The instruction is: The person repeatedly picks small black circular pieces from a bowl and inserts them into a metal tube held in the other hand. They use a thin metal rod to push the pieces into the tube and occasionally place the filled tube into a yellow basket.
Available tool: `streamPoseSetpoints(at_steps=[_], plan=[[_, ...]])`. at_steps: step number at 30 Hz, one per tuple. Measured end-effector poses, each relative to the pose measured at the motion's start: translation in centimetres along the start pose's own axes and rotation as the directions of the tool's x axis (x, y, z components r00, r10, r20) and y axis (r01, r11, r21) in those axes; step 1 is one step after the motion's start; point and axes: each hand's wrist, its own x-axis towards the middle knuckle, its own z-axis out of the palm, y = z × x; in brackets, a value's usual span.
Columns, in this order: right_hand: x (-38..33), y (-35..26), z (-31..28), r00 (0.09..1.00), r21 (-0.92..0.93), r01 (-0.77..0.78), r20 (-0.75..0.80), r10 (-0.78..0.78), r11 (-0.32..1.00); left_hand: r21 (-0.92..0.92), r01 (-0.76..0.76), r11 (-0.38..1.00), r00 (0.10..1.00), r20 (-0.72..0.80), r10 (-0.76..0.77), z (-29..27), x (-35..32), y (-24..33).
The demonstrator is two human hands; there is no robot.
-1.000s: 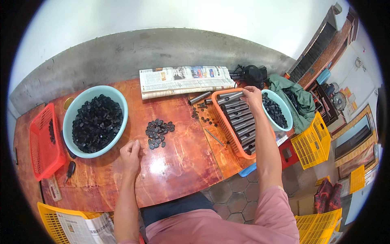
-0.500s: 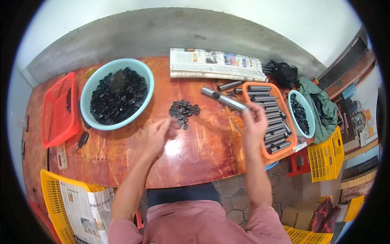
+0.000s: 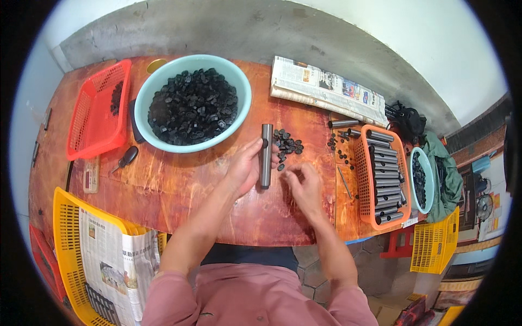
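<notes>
My left hand (image 3: 247, 165) is closed round a dark grey metal tube (image 3: 266, 163), held near upright over the table with a dark hole in its side. Right beside it lies a small loose pile of black oval plugs (image 3: 288, 144). My right hand (image 3: 305, 187) is just below the pile's near edge, fingers curled and thumb brought in. Whether a plug is between those fingertips cannot be made out. Further right, an orange basket (image 3: 405, 179) holds a row of similar metal tubes (image 3: 387, 182).
A pale blue basin (image 3: 246, 103) full of black plugs stands at the back left, next to a red basket (image 3: 87, 144). Folded newspaper (image 3: 331, 89) lies along the wall. A thin rod (image 3: 345, 182) and scattered plugs lie by the orange basket. Yellow crates (image 3: 68, 244) flank the table.
A tube that my right hand held by the orange basket is now in my left hand. My right hand has moved left to the plug pile. The whole view has shifted.
</notes>
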Motion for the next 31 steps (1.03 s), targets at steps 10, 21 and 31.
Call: streamPoseSetpoints(at_steps=[10,21,31], plan=[[2.5,-0.1,0.6,0.982,-0.262,0.122,0.171,-0.078,0.957,0.005,-0.013,1.000,1.000,-0.011,0.013,-0.3,0.1,1.2],[1.6,1.3,0.7,0.963,-0.326,0.260,0.021,-0.268,0.909,0.031,0.001,1.000,0.999,-0.052,0.000,-0.1,0.1,1.0],[1.5,1.8,0.1,0.999,-0.162,0.044,0.038,-0.039,0.986,0.038,0.002,0.999,0.999,-0.045,0.000,-0.4,0.3,0.3]])
